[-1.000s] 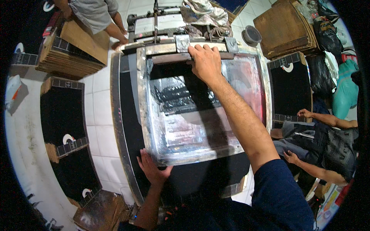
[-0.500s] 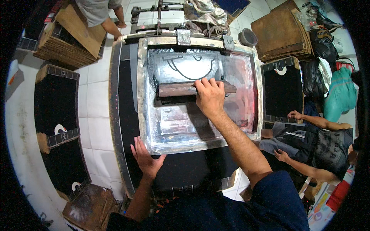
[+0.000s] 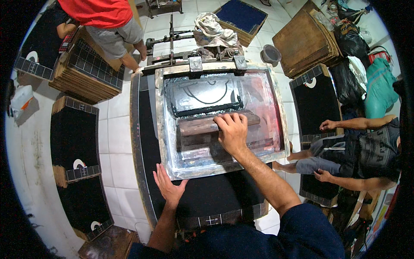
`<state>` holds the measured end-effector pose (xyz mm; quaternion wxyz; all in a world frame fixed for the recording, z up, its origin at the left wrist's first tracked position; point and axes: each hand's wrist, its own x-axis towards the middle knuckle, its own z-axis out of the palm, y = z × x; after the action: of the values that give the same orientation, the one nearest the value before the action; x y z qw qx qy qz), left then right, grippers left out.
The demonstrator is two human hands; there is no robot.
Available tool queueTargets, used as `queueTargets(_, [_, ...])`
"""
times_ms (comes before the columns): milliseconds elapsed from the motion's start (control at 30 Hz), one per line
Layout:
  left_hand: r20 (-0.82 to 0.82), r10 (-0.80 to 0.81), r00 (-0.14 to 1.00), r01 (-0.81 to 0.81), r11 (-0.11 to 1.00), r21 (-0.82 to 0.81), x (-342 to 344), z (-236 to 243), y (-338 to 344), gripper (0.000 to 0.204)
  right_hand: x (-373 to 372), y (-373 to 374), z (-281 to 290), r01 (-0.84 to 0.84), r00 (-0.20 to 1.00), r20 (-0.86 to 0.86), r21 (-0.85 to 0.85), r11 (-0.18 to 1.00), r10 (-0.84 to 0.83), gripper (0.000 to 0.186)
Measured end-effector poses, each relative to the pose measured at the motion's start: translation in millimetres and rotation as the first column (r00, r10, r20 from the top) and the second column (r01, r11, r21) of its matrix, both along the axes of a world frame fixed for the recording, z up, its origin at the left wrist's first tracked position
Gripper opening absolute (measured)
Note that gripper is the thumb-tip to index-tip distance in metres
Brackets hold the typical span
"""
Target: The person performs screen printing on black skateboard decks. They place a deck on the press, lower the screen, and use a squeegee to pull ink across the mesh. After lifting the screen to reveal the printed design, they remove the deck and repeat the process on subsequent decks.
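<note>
A screen-printing frame [image 3: 281, 113] with a translucent, ink-smeared mesh lies clamped over a black board [image 3: 202, 194]. My right hand [image 3: 233, 134] grips a brown wooden squeegee [image 3: 192, 127] near the middle of the mesh, just below a band of wet black ink [image 3: 207, 108]. A dark curved line design [image 3: 206, 97] shows on the upper mesh. My left hand [image 3: 169, 183] is open, fingers spread, at the frame's lower left corner.
A person in red [image 3: 97, 13] stands at upper left by stacked boards [image 3: 86, 77]. Another person [image 3: 366, 155] is at right, near black boards [image 3: 315, 103]. Cloths [image 3: 215, 28] lie beyond the frame. Bags [image 3: 351, 39] and a grey bucket [image 3: 271, 55] are at back right.
My right hand and the squeegee have come down from the frame's far end toward its middle, uncovering the dark line design. The person at upper left shows more in view.
</note>
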<state>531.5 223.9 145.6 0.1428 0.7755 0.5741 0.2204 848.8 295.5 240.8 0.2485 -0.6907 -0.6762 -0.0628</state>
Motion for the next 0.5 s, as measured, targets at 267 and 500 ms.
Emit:
queueTargets(267, [0.014, 0.006, 1.000, -0.005, 1.000, -0.016, 0, 2, 0, 0.124, 16, 40, -3, -0.005, 1.000, 0.022, 0.015, 1.000, 0.004, 0.045])
queueTargets(500, [-0.056, -0.037, 0.998, 0.036, 0.999, -0.020, -3, -3, 3, 0.132, 36, 129, -31, -0.017, 0.994, 0.109, 0.118, 0.993, 0.004, 0.031])
